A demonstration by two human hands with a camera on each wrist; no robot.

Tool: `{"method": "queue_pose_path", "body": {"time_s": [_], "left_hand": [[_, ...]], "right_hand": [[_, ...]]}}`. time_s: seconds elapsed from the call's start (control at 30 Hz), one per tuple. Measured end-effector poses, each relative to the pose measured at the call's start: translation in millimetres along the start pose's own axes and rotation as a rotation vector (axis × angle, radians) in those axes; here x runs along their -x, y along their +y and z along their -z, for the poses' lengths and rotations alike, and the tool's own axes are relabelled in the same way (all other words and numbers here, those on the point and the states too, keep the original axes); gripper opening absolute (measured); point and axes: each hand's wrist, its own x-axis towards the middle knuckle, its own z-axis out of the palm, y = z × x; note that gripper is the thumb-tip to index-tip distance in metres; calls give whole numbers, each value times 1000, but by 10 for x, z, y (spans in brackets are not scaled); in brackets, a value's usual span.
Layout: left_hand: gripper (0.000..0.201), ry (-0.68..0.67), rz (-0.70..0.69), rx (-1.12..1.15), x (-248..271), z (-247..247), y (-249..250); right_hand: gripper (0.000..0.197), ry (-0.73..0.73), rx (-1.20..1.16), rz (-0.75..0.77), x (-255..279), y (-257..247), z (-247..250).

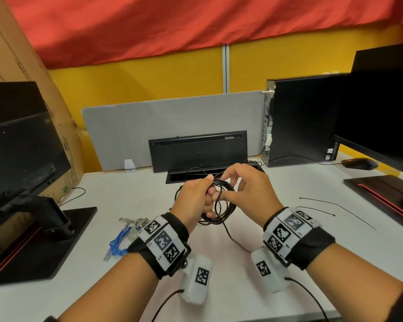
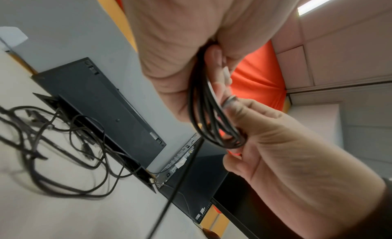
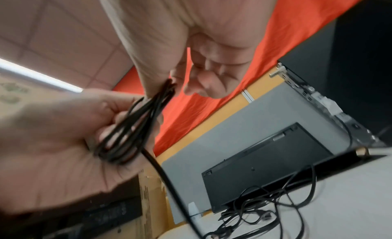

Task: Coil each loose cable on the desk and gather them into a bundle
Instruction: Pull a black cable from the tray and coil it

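A black cable coil (image 1: 221,205) is held above the desk's middle. My left hand (image 1: 208,194) grips one side of its loops in a fist, and the coil (image 2: 212,118) runs through that hand's curled fingers. My right hand (image 1: 227,184) pinches the coil (image 3: 135,125) at its upper edge between thumb and fingers. One black tail (image 1: 230,235) trails from the coil down to the desk. More loose black cables (image 2: 63,150) lie tangled by the desk slot (image 1: 179,176). A blue cable (image 1: 120,242) and a grey cable (image 1: 136,225) lie at my left.
A black keyboard (image 1: 198,152) leans upright against the grey divider (image 1: 172,117). Monitors on stands sit at the left (image 1: 21,145) and right (image 1: 382,108), with a PC tower (image 1: 298,119) and a mouse (image 1: 358,163) at the right. Black zip ties (image 1: 323,204) lie on the white desk (image 1: 289,182).
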Motion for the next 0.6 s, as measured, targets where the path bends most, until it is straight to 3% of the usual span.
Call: {"method": "queue_pose_path", "body": {"time_s": [0.13,0.27,0.4,0.47,0.6], "left_hand": [[41,42,10,2,-18,46,-41],[39,86,11,-14,-52,60,-64],[39,139,-10,-42,-76,68,-101],[38,156,-3,-40,-89,85,-114],[38,201,26,-27,-111,110,-101]], "right_hand": [[36,-62,-287,-152,21,-33,39],[40,-200,-423,-337,36,-117,79],[23,-347,-725,-509,18,-220,99],[30,-402,-900,-531,19,-264,141],[25,-309,-1110,-649,16,-327,172]]}}
